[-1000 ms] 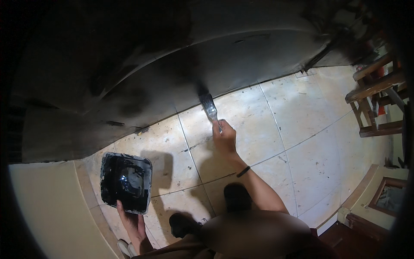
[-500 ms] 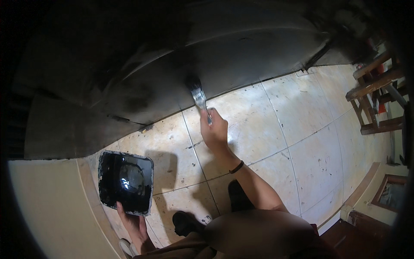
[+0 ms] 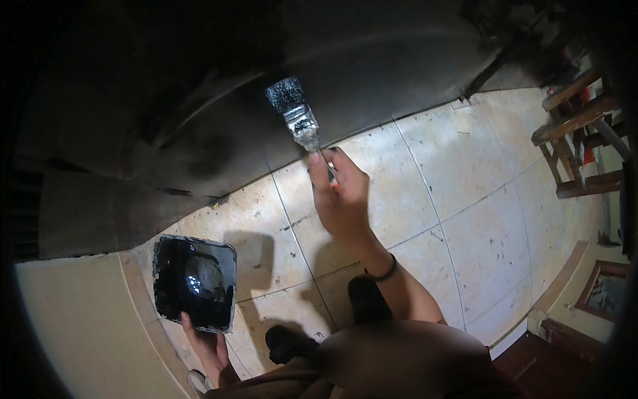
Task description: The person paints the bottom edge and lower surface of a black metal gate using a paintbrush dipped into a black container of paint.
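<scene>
My right hand point(image 3: 342, 196) is closed round the handle of a flat paintbrush point(image 3: 303, 122). Dark wet paint coats its bristles and streaks the metal band. The bristles point up and away from me, in front of a large black-painted surface point(image 3: 372, 93); whether they touch it I cannot tell. At the lower left, my left hand point(image 3: 207, 349) grips the near edge of a square container point(image 3: 234, 282) with its thumb over the rim. Glossy black paint point(image 3: 193, 269) lies inside it. The rim is crusted with dried paint.
Light floor tiles point(image 3: 478, 246), spotted with dark specks, run below the black surface. A wooden stool-like frame point(image 3: 578, 126) stands at the far right. A pale wall point(image 3: 73, 312) rises at the left. My dark shoes point(image 3: 367, 302) are on the floor close to me.
The brush has risen and turned its broad, paint-covered side into view; earlier its bristles were against the dark surface. My right hand has moved up slightly. The left hand and container have barely moved.
</scene>
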The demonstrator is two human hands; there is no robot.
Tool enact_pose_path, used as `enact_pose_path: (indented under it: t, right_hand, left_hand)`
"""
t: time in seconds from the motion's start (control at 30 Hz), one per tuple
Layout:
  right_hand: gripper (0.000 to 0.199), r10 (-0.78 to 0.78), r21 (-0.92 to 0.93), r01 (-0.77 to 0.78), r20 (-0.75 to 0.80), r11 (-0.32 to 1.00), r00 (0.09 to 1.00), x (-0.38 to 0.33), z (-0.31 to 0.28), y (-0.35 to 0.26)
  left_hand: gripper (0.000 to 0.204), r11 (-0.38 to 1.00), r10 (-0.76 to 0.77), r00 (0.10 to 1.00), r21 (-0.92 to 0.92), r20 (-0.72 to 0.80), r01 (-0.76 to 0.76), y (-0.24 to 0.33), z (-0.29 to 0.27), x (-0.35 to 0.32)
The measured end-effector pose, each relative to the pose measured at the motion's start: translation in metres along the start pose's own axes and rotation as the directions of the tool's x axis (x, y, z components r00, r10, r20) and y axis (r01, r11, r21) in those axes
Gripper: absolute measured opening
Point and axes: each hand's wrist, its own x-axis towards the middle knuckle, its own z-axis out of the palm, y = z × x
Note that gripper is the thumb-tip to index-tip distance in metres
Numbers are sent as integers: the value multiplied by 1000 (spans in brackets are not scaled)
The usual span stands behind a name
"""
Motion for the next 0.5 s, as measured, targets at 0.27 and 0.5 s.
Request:
enact_pose_path:
  t: [0.27, 0.5]
  right_hand:
    - [22, 178, -175, -207, -172, 962, 969, -32, -13, 178]
    - [26, 233, -159, -241, -67, 957, 970, 19, -30, 111]
  left_hand:
    - [73, 999, 17, 1000, 43, 7, -17, 1, 6, -1]
    - [73, 1000, 2, 1000, 28, -3, -2, -1, 7, 0]
